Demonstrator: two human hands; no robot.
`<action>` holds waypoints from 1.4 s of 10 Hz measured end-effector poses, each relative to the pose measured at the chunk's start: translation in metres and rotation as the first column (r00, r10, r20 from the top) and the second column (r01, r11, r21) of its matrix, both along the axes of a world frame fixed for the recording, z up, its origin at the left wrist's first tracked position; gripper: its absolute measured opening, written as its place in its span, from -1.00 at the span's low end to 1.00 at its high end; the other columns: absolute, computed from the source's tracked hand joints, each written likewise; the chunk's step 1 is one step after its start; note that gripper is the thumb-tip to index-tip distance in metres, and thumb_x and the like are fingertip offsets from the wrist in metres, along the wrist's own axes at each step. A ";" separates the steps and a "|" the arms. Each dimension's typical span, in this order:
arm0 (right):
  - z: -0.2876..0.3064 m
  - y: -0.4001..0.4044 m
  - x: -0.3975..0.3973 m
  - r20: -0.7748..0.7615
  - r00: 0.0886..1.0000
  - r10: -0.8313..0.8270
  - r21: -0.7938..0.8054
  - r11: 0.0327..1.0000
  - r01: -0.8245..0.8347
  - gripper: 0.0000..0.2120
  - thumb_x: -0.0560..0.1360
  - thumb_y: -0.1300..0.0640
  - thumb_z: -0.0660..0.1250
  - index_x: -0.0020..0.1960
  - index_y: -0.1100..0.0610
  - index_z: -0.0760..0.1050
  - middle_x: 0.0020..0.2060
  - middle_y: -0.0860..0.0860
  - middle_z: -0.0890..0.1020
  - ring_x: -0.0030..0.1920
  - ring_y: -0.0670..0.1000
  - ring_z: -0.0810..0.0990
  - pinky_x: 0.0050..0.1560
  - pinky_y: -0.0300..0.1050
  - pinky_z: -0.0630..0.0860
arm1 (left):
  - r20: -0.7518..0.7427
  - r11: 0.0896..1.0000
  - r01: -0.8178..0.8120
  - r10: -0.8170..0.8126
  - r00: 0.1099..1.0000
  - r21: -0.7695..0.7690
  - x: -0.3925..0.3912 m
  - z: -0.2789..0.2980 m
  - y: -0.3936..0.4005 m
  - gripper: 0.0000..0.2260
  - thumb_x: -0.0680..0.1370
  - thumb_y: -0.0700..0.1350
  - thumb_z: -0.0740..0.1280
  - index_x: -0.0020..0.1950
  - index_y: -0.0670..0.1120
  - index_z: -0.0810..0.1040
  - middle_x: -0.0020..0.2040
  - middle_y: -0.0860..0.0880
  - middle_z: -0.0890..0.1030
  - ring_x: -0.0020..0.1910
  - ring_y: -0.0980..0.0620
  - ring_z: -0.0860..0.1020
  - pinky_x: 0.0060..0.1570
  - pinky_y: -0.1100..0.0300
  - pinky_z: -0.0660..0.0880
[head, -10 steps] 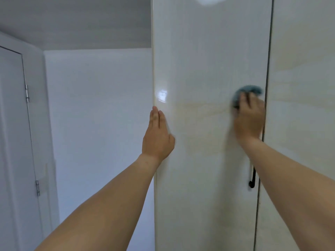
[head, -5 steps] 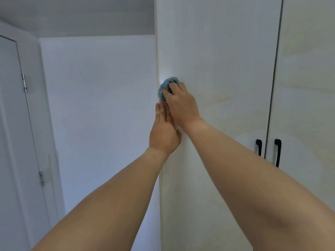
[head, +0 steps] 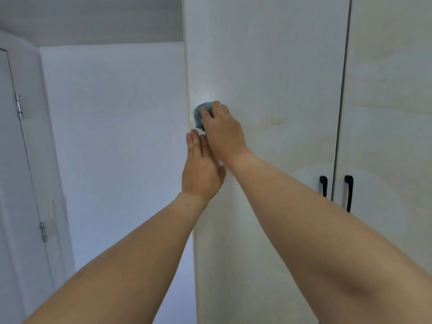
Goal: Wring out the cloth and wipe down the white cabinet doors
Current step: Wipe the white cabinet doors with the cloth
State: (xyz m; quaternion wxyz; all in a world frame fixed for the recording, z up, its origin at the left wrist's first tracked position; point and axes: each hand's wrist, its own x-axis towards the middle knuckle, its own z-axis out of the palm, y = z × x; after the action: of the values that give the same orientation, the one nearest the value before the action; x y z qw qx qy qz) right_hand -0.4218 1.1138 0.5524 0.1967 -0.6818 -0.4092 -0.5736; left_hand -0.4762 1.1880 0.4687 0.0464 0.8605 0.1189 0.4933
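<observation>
While both bare forearms reach up toward the cabinet, findings are as follows.

Cloth: a small blue-grey cloth (head: 200, 114), bunched into a rounded wad with a nubby, knitted-looking texture, lies pressed against the left cabinet door (head: 268, 78) close to that door's left edge, about mid-height in view.

Right hand: the right hand (head: 223, 129) covers most of the cloth; its fingers are curled over the wad, so the grip is closed on the cloth and holds it flat to the panel.

Left hand: the left hand (head: 201, 167) sits just below the right hand at the same door edge, fingers straight and together, pointing upward; the grip is slack and holds nothing. The edge of the palm appears to rest on the door, with the thumb lying on the door face.

Left door: a tall flat panel, glossy off-white with faint beige veining like pale marble; a soft glare spot shows just above the cloth.

Right door: the right cabinet door (head: 392, 113) has the same smooth finish, separated from the left by a thin dark vertical gap.

Handles: two slim black bar handles (head: 323, 185), upright, one on each side of the gap, below the hands' level.

Surroundings: a plain matte white wall (head: 112, 136) to the left; a white room door (head: 14, 183) with two metal hinges at far left.
</observation>
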 end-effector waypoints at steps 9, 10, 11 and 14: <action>-0.043 -0.087 0.053 -0.102 0.995 0.019 0.110 0.994 -0.007 -0.78 0.53 -0.20 0.26 0.10 -0.12 0.50 0.00 -0.10 0.61 -0.01 -0.04 0.60 0.03 0.02 0.53 | 0.076 0.996 -0.088 0.090 0.993 -0.033 0.010 -0.017 -0.010 -0.03 0.52 0.27 0.34 0.60 -0.29 -0.08 0.62 -0.25 -0.14 0.61 -0.16 -0.21 0.59 0.04 -0.05; -0.054 -0.147 0.086 -0.366 0.929 -0.042 0.381 0.905 0.191 -0.69 0.60 0.00 0.16 0.31 0.01 0.44 0.19 0.08 0.47 0.11 0.11 0.47 -0.02 -0.17 0.31 | 0.067 0.996 -0.084 0.087 0.994 -0.039 0.010 -0.020 -0.009 -0.04 0.53 0.27 0.32 0.61 -0.27 -0.11 0.63 -0.22 -0.17 0.61 -0.14 -0.24 0.59 0.05 -0.03; -0.051 -0.143 0.084 -0.492 0.863 0.119 0.601 0.763 0.237 -0.64 0.59 0.15 0.16 0.37 0.14 0.36 0.25 0.16 0.37 0.14 0.16 0.42 -0.04 -0.17 0.26 | 0.063 0.997 -0.069 0.071 0.995 -0.036 0.008 -0.018 -0.010 -0.06 0.54 0.25 0.32 0.61 -0.27 -0.10 0.63 -0.21 -0.18 0.61 -0.13 -0.24 0.59 0.04 -0.03; -0.055 -0.009 -0.007 -0.345 0.918 0.193 0.417 0.908 -0.034 -0.87 0.58 -0.10 0.13 0.06 -0.15 0.42 0.06 0.02 0.53 0.00 0.03 0.54 -0.05 -0.08 0.43 | 0.024 0.999 0.034 -0.035 0.999 0.030 -0.013 -0.047 0.020 -0.22 0.61 0.04 0.32 0.63 -0.21 -0.06 0.65 -0.08 -0.10 0.62 0.02 -0.15 0.55 0.19 0.11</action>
State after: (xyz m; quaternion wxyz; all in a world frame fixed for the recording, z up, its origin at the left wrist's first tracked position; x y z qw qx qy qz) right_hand -0.4293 1.1045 0.4972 0.4419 -0.6988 -0.2762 -0.4901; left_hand -0.4888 1.2084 0.4218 0.0435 0.8569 0.0963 0.5045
